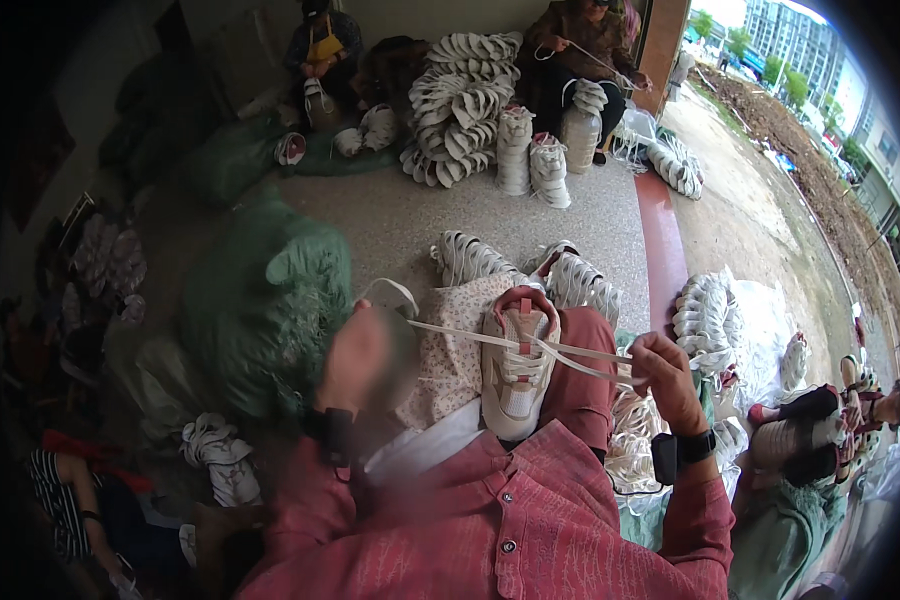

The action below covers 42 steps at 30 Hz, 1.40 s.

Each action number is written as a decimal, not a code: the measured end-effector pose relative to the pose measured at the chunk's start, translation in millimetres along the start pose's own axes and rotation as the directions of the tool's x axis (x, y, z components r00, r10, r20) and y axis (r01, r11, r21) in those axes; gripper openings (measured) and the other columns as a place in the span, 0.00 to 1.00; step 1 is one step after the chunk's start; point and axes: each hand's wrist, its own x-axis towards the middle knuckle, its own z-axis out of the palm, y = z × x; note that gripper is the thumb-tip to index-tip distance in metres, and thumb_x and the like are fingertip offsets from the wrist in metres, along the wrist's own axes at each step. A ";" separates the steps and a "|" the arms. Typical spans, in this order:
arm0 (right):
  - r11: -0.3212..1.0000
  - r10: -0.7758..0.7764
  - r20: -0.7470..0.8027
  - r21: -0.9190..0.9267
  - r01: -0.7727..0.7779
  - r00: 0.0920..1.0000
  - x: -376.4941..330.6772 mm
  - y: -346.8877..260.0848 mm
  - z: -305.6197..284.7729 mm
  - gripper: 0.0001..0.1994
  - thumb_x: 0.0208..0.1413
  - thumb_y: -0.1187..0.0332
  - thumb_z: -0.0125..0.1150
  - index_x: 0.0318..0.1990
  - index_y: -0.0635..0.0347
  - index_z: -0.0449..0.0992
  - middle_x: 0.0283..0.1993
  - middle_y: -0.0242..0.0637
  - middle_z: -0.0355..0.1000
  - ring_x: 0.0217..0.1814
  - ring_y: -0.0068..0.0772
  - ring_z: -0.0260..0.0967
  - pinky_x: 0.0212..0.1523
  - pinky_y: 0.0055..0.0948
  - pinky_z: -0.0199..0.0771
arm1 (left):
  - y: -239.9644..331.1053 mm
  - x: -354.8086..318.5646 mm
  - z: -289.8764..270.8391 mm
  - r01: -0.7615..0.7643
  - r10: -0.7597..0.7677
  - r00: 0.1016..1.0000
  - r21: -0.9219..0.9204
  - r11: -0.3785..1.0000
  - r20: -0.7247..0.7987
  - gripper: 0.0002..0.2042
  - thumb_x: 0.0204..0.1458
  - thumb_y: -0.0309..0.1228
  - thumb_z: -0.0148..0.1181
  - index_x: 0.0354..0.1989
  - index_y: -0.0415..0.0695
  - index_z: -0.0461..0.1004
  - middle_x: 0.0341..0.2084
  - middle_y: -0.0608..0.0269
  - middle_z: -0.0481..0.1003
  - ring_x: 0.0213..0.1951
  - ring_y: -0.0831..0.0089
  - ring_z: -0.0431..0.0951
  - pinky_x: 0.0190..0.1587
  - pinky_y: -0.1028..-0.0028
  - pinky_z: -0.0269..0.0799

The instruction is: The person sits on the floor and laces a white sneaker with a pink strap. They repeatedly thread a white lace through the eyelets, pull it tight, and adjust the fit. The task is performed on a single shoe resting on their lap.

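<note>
A beige and white sneaker with a dark pink lining [518, 365] rests on my lap, its toe toward me. White shoelace [460, 331] stretches out from its eyelets to both sides. My left hand [357, 360] is at the lace's left part, where a loose loop curls above it. A blurred patch covers much of this hand, but the lace runs taut to its fingertips. On the other side, my right hand [665, 378] pinches the lace strands, pulled straight from the shoe. A floral cloth [460, 345] lies over my left thigh, beside the sneaker.
A big green sack [270, 300] stands at my left. Stacked shoe uppers [460, 110] rise at the back, near two seated people. More bundled uppers lie ahead of my knees and beside a white sheet [760, 335] at right. Loose laces [638, 440] hang by my right thigh.
</note>
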 end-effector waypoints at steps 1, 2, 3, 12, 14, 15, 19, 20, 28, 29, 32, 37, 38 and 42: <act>0.998 -0.040 -0.066 0.043 0.042 0.997 -8.8 11.7 -22.0 0.08 0.64 0.66 0.55 0.39 0.62 0.73 0.23 0.23 0.64 0.21 0.14 0.59 0.23 0.18 0.59 | 15.3 -7.3 -8.4 -0.048 0.048 0.999 0.033 0.998 -0.014 0.08 0.66 0.31 0.48 0.48 0.43 0.70 0.22 0.71 0.62 0.21 0.80 0.61 0.23 0.78 0.59; 0.999 -0.012 -0.124 0.037 0.016 0.992 -19.4 17.7 -39.5 0.08 0.65 0.66 0.55 0.39 0.62 0.73 0.23 0.23 0.64 0.19 0.14 0.58 0.22 0.18 0.59 | 30.6 -17.2 -17.4 -0.096 0.098 0.995 0.068 0.993 -0.030 0.08 0.66 0.31 0.49 0.48 0.43 0.70 0.22 0.71 0.63 0.22 0.80 0.63 0.25 0.78 0.61; 0.999 0.010 -0.179 0.036 -0.004 0.984 -28.0 22.9 -54.0 0.09 0.65 0.65 0.54 0.39 0.62 0.73 0.22 0.23 0.63 0.18 0.14 0.57 0.20 0.18 0.59 | 41.6 -26.0 -23.4 -0.148 0.153 0.987 0.108 0.983 -0.040 0.08 0.66 0.31 0.50 0.48 0.43 0.71 0.23 0.70 0.64 0.23 0.80 0.65 0.27 0.78 0.62; 0.280 -0.276 0.026 -0.954 0.106 0.961 -34.5 82.3 -96.4 0.07 0.54 0.65 0.62 0.32 0.59 0.80 0.30 0.38 0.78 0.30 0.42 0.75 0.34 0.39 0.71 | 73.2 -78.2 -7.0 -0.245 0.287 0.951 0.290 0.925 -0.112 0.13 0.65 0.36 0.53 0.50 0.41 0.73 0.22 0.73 0.68 0.23 0.83 0.65 0.26 0.80 0.62; 0.130 -0.431 0.117 -0.973 0.189 0.895 -8.2 69.7 -62.6 0.06 0.52 0.66 0.63 0.31 0.58 0.80 0.33 0.39 0.78 0.32 0.46 0.73 0.38 0.42 0.70 | 74.2 -80.1 -4.5 -0.155 0.184 0.983 0.503 0.850 -0.008 0.13 0.65 0.36 0.53 0.50 0.40 0.73 0.20 0.74 0.65 0.19 0.85 0.61 0.21 0.81 0.56; 0.327 -0.389 0.048 -0.926 0.187 0.920 2.6 60.6 -46.4 0.06 0.53 0.67 0.63 0.34 0.60 0.80 0.32 0.40 0.77 0.31 0.43 0.74 0.35 0.39 0.72 | 63.4 -72.6 10.9 -0.110 0.192 0.979 0.631 0.768 -0.063 0.13 0.65 0.35 0.53 0.50 0.40 0.73 0.18 0.75 0.64 0.18 0.86 0.58 0.20 0.81 0.53; 0.929 0.054 0.124 -0.370 -0.004 0.991 31.0 9.2 45.6 0.11 0.63 0.68 0.57 0.43 0.68 0.77 0.28 0.37 0.76 0.24 0.25 0.74 0.24 0.23 0.73 | 16.5 -47.8 49.4 0.023 0.133 0.989 0.963 0.267 -0.061 0.11 0.66 0.33 0.51 0.47 0.40 0.76 0.19 0.77 0.64 0.21 0.89 0.61 0.23 0.84 0.54; 0.930 -0.019 0.192 -0.356 0.087 0.981 38.7 13.7 59.3 0.12 0.63 0.67 0.57 0.47 0.68 0.75 0.28 0.36 0.76 0.22 0.24 0.73 0.22 0.22 0.72 | -0.2 -35.3 51.3 -0.028 0.076 0.997 0.986 0.163 0.016 0.12 0.66 0.33 0.51 0.47 0.39 0.77 0.21 0.78 0.67 0.23 0.89 0.64 0.24 0.85 0.57; 0.943 0.252 0.285 -0.287 -0.169 0.925 57.8 29.2 121.8 0.20 0.64 0.67 0.55 0.59 0.72 0.67 0.26 0.36 0.74 0.17 0.19 0.67 0.16 0.19 0.65 | -91.5 25.2 62.9 -0.522 -0.274 0.837 0.536 -0.663 0.474 0.08 0.59 0.32 0.53 0.35 0.46 0.79 0.31 0.63 0.77 0.41 0.65 0.75 0.50 0.65 0.64; 0.942 0.255 0.295 -0.289 -0.168 0.921 57.2 28.0 122.4 0.20 0.64 0.67 0.56 0.59 0.73 0.67 0.26 0.36 0.74 0.16 0.18 0.66 0.16 0.19 0.64 | -95.3 27.2 59.9 -0.519 -0.284 0.839 0.527 -0.672 0.464 0.08 0.59 0.33 0.53 0.34 0.46 0.79 0.31 0.63 0.77 0.42 0.65 0.74 0.52 0.65 0.62; 0.943 0.253 0.321 -0.292 -0.159 0.912 54.8 22.2 121.9 0.22 0.63 0.67 0.57 0.59 0.73 0.67 0.26 0.36 0.74 0.16 0.17 0.64 0.16 0.19 0.63 | -101.3 30.9 51.6 -0.513 -0.307 0.846 0.508 -0.692 0.436 0.09 0.58 0.34 0.53 0.31 0.47 0.78 0.31 0.64 0.76 0.43 0.65 0.74 0.56 0.63 0.58; 0.944 0.185 0.348 -0.322 -0.068 0.919 53.2 21.7 121.8 0.20 0.61 0.67 0.58 0.56 0.72 0.72 0.25 0.34 0.75 0.16 0.17 0.66 0.17 0.19 0.64 | -103.2 38.2 39.6 -0.517 -0.306 0.845 0.524 -0.677 0.438 0.08 0.56 0.35 0.52 0.31 0.49 0.77 0.30 0.66 0.75 0.43 0.66 0.74 0.54 0.60 0.58; 0.938 0.097 0.384 -0.343 0.045 0.918 55.1 27.7 118.8 0.20 0.60 0.67 0.59 0.56 0.71 0.72 0.25 0.33 0.75 0.17 0.17 0.66 0.17 0.19 0.64 | -102.8 40.1 38.3 -0.541 -0.340 0.831 0.501 -0.675 0.439 0.08 0.55 0.35 0.52 0.30 0.50 0.77 0.30 0.67 0.75 0.43 0.66 0.74 0.53 0.60 0.58; 0.918 0.101 0.404 -0.390 0.072 0.909 53.9 24.5 119.5 0.23 0.59 0.66 0.60 0.58 0.72 0.71 0.27 0.33 0.74 0.22 0.17 0.68 0.19 0.19 0.66 | -92.1 49.5 38.4 -0.550 -0.431 0.833 0.594 -0.587 0.347 0.07 0.51 0.36 0.53 0.28 0.53 0.77 0.30 0.71 0.76 0.42 0.67 0.75 0.50 0.61 0.57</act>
